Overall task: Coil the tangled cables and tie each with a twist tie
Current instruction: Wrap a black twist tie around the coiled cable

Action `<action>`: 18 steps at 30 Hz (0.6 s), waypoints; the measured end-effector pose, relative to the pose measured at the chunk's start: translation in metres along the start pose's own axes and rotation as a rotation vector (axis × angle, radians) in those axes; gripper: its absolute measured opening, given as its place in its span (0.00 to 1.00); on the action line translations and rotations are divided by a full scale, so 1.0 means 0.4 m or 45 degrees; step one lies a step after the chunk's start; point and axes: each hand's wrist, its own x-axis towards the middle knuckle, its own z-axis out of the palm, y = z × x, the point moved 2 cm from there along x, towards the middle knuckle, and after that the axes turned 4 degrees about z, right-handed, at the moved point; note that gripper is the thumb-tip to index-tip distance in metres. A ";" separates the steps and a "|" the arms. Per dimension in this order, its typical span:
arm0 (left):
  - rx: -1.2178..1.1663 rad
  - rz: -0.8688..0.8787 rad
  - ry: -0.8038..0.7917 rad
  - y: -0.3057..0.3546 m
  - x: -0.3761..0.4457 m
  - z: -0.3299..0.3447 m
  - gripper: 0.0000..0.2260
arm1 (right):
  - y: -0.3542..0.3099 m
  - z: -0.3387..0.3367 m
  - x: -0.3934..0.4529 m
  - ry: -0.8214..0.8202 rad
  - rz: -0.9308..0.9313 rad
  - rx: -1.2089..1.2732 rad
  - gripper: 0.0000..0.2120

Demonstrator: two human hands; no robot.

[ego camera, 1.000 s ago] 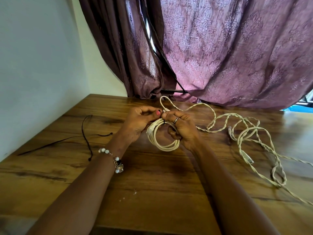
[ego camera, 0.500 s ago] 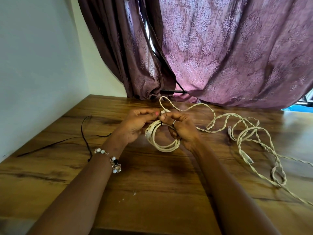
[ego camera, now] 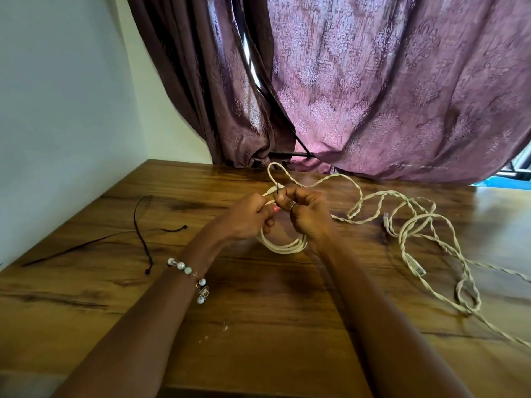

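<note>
No writing can be read anywhere; a pale tag point(ego camera: 413, 265) on the loose cable is too blurred to tell.

The coil point(ego camera: 283, 244) is a cream cable wound into several round loops, held up on edge just above the tabletop point(ego camera: 258, 326) at mid-scene, its lower arc showing below the hands. The left hand point(ego camera: 247, 218) has its fingers curled round the coil's left side. The right hand point(ego camera: 309, 215) grasps the right side, and its thumb and forefinger pinch a thin black tie point(ego camera: 278, 188) at the top of the coil; the tie's short end stands nearly upright above the fingers.

From the top of the coil the rest of the cable point(ego camera: 416, 225) runs on: one small loop toward the far edge, then twisted cream strands trailing right across the tabletop in loose tangled loops, with a plug end point(ego camera: 386, 218) lying among them.

Spare ties point(ego camera: 140, 225), long, thin and dark, lie on the left of the tabletop, well apart from the hands. A purple curtain point(ego camera: 388, 90) hangs at the far side.
</note>
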 end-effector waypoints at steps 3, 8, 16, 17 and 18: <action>0.359 0.017 0.091 0.008 -0.004 0.010 0.12 | 0.007 0.004 0.004 0.034 0.020 0.046 0.03; 0.546 -0.016 0.267 0.032 -0.014 0.013 0.08 | 0.000 0.010 0.004 0.054 0.221 0.389 0.09; 0.203 -0.358 0.493 -0.074 0.024 -0.056 0.09 | -0.001 -0.078 0.031 0.370 0.285 0.712 0.06; 0.095 -0.357 0.469 -0.081 0.030 -0.051 0.09 | -0.005 -0.076 0.029 0.386 0.265 0.727 0.05; -0.022 -0.340 0.429 -0.084 0.033 -0.045 0.09 | -0.007 -0.073 0.029 0.398 0.238 0.729 0.05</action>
